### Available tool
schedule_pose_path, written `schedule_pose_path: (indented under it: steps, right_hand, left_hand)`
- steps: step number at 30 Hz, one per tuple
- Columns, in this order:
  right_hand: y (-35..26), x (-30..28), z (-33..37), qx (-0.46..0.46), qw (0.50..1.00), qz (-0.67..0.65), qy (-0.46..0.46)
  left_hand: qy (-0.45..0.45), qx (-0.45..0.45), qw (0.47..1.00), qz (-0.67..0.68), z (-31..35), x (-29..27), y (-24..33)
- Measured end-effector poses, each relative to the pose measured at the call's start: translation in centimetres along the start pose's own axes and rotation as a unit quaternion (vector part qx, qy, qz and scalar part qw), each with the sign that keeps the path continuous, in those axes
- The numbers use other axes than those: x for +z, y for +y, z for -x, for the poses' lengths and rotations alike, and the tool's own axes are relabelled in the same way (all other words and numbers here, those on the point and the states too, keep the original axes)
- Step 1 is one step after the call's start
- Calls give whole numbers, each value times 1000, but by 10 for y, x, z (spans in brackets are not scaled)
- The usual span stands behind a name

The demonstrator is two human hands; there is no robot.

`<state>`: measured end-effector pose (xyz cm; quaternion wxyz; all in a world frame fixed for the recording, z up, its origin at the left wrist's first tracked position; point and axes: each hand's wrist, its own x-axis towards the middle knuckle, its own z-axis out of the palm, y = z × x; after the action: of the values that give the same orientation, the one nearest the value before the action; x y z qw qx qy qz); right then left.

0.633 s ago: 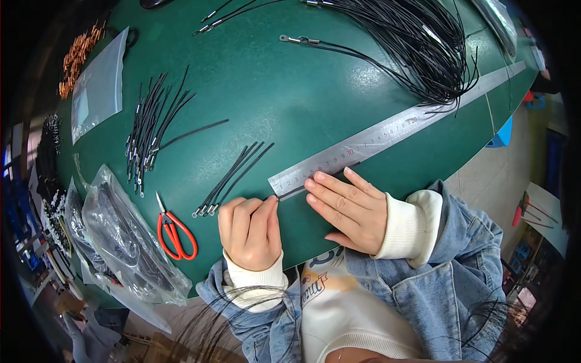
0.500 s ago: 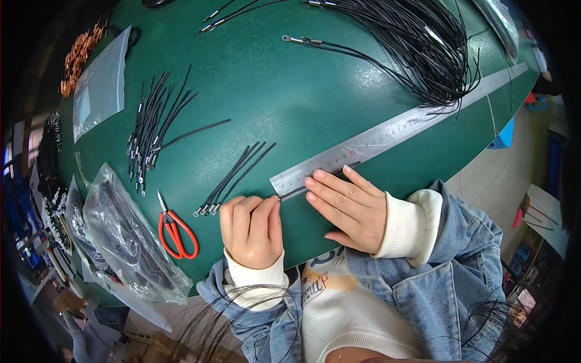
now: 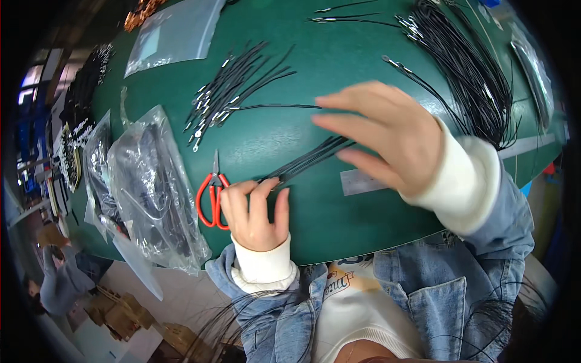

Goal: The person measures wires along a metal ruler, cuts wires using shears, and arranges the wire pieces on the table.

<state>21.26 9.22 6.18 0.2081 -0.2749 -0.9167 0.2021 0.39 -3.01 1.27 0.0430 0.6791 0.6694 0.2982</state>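
On our flat green desk (image 3: pixel 339 224), thin black cables (image 3: pixel 311 158) point from our nearer left hand (image 3: pixel 254 221) toward two o'clock. We can't tell if its fingers grip; our right hand (image 3: pixel 393 136) has fingers spread apart.

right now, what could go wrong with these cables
The left hand sits beside the red-handled snips and might knock them. The small cable bunch by that hand could scatter if the right hand brushes its far end. A stray cable reaching from the neighbouring pile toward the right hand might mix in.
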Motion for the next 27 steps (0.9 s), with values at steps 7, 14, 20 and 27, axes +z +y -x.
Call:
schedule_pose_path:
  steps: [7, 14, 20, 27]
  right_hand:
    - [39, 67, -68, 67, 996, 23, -52]
    - [10, 11, -14, 122, 963, -210, -117]
    - [-1, 6, 54, 209, 951, -192, -126]
    - [-7, 12, 73, 213, 965, -128, -81]
  left_hand:
    - [12, 14, 999, 47, 5, 3, -7]
    - [21, 43, 996, 71, 10, -1, -4]
    - [-39, 106, 991, 68, 11, 8, 13]
    - [-93, 180, 978, 55, 8, 24, 24]
